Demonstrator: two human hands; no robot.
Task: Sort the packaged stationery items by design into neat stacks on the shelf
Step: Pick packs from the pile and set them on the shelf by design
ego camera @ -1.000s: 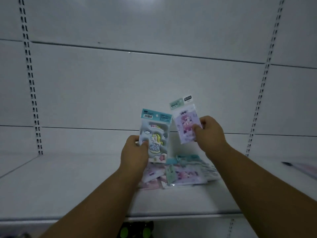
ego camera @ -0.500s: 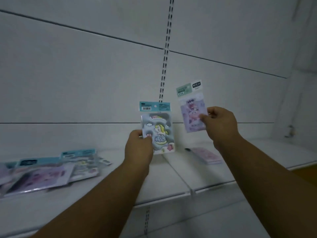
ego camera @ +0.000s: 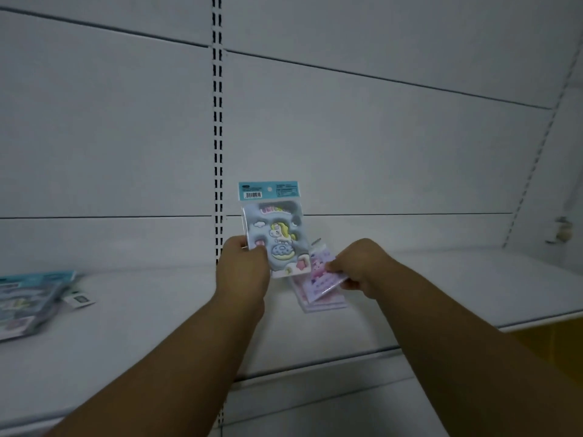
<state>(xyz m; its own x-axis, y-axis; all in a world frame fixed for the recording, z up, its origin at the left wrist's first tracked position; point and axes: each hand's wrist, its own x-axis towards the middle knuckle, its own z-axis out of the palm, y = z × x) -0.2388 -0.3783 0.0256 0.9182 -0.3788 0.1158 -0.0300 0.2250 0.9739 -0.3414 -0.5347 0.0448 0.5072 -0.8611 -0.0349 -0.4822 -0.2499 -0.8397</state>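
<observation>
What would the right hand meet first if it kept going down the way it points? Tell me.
Probably the pink stack on the shelf: the right hand holds its pink packet tilted just above that stack, though the depth is unclear.

Two packs in my hands over the shelf (ego camera: 457, 288)

My left hand (ego camera: 243, 272) holds the unicorn pack (ego camera: 274, 228) upright at centre; at its 4 o'clock my right hand (ego camera: 362, 263) tilts the bear pack (ego camera: 321, 275) over a small stack (ego camera: 325, 302). Loose packs (ego camera: 28, 301) lie at 9 o'clock.
</observation>
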